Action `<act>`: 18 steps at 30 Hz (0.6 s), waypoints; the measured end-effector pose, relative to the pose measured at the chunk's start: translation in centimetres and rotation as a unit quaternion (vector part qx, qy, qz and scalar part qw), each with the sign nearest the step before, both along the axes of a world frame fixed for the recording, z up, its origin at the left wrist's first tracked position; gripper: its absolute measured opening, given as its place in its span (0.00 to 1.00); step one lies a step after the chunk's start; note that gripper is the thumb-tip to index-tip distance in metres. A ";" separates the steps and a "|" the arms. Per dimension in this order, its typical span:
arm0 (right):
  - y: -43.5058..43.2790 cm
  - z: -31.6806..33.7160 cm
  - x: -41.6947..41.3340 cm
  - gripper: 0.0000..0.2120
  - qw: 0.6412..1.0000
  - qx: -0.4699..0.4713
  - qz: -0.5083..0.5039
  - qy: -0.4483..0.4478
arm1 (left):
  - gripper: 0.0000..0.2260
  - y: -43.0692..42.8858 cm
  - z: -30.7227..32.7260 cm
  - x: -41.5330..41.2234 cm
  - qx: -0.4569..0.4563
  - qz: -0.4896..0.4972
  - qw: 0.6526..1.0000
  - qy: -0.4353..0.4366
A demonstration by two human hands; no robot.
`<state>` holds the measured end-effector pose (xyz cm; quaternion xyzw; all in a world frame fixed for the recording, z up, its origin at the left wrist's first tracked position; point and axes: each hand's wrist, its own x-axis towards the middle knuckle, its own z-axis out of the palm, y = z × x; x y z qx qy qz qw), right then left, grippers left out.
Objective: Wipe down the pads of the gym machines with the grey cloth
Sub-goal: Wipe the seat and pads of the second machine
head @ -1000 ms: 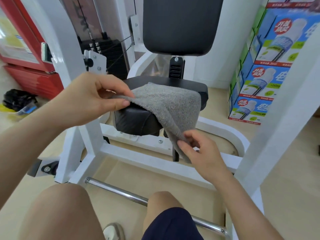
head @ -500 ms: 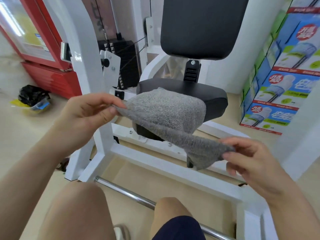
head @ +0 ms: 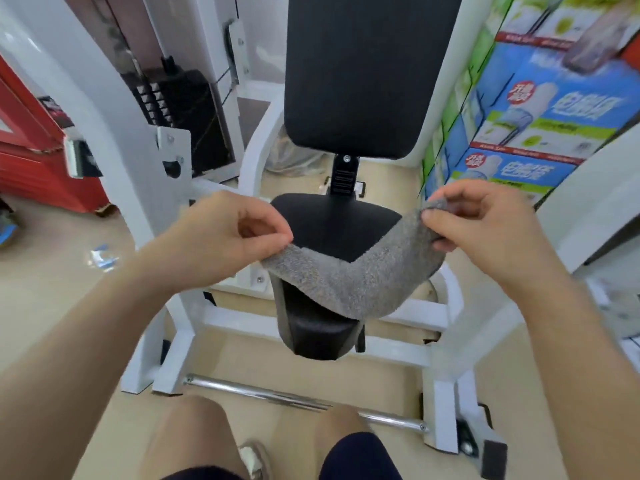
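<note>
the grey cloth is stretched in a sagging band across the near part of the black seat pad, its middle draped over the pad's near edge and hanging a little way down the front. the left hand pinches the cloth's left corner between thumb and fingertips, just left of the seat. the right hand grasps the opposite corner, lifted slightly higher at the seat's right side, with the cloth bunched over the fingertips. the far half of the seat pad lies bare. beyond it the tall black back pad stands upright on a black bracket. both pads sit in a white machine frame, with a chrome bar running low across the near side, above the person's bare knees. a black weight stack sits far left behind the frame, a red cabinet further left, and stacked blue and green boxes at far right on the pale floor.
</note>
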<state>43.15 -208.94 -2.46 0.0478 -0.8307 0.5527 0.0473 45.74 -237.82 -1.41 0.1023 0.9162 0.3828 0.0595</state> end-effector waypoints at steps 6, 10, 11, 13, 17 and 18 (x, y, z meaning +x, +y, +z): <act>1.1 7.0 -0.4 0.10 0.965 -0.099 -0.191 -0.151 | 0.08 1.0 5.7 -1.8 0.184 0.239 0.952 -0.054; 0.4 13.6 2.5 0.07 0.946 -0.165 -0.198 -0.197 | 0.08 3.4 12.0 0.6 0.437 0.300 0.822 -0.208; -0.3 15.4 3.5 0.05 0.950 -0.168 -0.178 -0.196 | 0.08 4.5 13.9 1.5 0.467 0.287 0.801 -0.238; -1.8 19.0 5.7 0.05 0.957 -0.174 -0.133 -0.189 | 0.10 7.0 17.7 3.7 0.491 0.232 0.791 -0.282; -2.2 25.4 9.2 0.03 0.977 -0.148 -0.054 -0.146 | 0.18 11.3 24.6 7.2 0.398 0.118 0.881 -0.228; -1.7 26.8 9.9 0.04 0.980 -0.143 -0.034 -0.134 | 0.18 12.0 26.1 7.8 0.356 0.123 0.907 -0.189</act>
